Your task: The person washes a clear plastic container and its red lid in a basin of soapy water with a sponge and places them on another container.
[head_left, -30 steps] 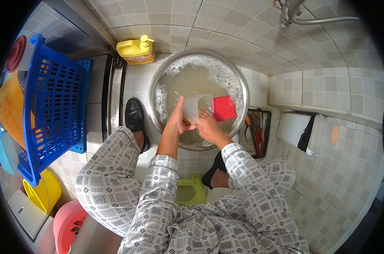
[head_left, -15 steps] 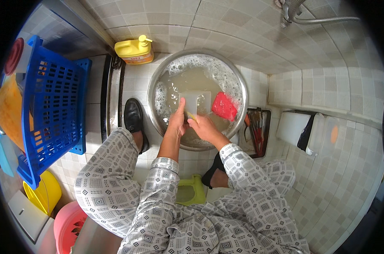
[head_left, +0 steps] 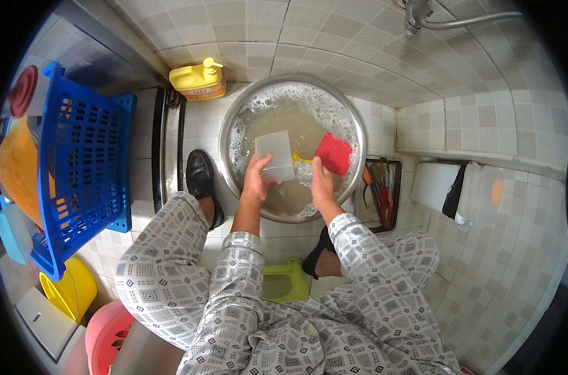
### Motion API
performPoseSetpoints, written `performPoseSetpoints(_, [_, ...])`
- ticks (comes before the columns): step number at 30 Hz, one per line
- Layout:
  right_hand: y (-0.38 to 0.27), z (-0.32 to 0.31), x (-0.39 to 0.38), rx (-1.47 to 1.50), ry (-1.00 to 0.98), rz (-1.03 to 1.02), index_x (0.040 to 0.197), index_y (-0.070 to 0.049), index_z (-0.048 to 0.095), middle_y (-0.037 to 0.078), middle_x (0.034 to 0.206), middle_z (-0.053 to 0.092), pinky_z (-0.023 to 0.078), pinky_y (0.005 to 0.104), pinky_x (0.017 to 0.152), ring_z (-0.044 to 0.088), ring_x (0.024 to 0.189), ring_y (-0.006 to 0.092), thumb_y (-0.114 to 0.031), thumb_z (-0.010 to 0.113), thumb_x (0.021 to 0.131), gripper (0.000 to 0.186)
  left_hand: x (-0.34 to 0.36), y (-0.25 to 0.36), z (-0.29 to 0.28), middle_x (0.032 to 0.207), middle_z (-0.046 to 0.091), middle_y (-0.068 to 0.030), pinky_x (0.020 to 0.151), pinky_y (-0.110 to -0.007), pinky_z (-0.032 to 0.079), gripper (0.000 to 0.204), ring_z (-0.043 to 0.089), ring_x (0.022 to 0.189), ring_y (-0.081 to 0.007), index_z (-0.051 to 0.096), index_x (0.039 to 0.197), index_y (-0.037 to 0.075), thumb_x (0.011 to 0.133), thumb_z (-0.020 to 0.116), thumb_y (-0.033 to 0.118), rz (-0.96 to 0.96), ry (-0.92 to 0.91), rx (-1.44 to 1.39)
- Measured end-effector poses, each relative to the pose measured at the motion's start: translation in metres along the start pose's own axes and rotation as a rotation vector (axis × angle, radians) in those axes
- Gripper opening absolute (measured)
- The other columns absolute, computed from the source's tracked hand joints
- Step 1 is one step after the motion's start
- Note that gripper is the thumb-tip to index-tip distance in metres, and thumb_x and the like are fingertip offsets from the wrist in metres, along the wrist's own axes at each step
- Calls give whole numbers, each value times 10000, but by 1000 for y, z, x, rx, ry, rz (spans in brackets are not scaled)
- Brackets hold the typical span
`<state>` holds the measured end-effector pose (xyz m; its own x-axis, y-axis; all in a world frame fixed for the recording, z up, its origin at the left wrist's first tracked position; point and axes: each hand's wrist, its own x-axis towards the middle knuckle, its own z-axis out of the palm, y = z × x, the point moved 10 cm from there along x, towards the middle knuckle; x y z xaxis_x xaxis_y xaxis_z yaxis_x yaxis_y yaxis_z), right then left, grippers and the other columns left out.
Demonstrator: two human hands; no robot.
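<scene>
The translucent container (head_left: 274,150) is held tilted over the cloudy, sudsy water (head_left: 278,119) in the left part of the metal basin (head_left: 224,149). The left hand (head_left: 254,180) has its fingers clamped on the container's lower left side, thumb against the near face. Just beside it, the right hand (head_left: 323,182) appears to have its fingers closed on a yellow-and-pale scrubber (head_left: 303,170), partly hidden. A red piece (head_left: 333,153) lies just past the right fingertips; whether they touch it cannot be told.

The step in hand looks like scrubbing the container, with the scrubber now apart from its walls. Further scrubbing would call for a steady left grip and the scrubber brought against the plastic.

Beyond the basin stand a yellow pump bottle (head_left: 197,82) by the wall and, to the right, a dark-rimmed tray (head_left: 396,187) of utensils (head_left: 380,187).
</scene>
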<state>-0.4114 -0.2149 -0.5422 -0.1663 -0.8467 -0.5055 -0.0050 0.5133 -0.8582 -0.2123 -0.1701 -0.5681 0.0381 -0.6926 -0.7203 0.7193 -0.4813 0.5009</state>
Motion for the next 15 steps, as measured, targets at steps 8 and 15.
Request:
performPoseSetpoints(8, [88, -55, 21, -60, 146, 330, 1208, 8, 670, 82, 1111, 690, 482, 362, 930, 624, 1020, 195, -271, 568, 1039, 343, 2, -1, 8, 1334, 604, -155, 692, -521, 595, 740, 653, 1015, -398, 495, 1450, 126, 923, 524, 645, -114, -169, -273])
performPoseSetpoints(15, [-6, 9, 30, 340, -194, 93, 1380, -31, 587, 73, 1291, 639, 452, 324, 993, 574, 1174, 169, -170, 554, 1024, 384, 8, -18, -9, 1282, 624, -135, 616, -536, 545, 694, 658, 948, -408, 536, 1396, 143, 890, 552, 617, -234, -182, -134])
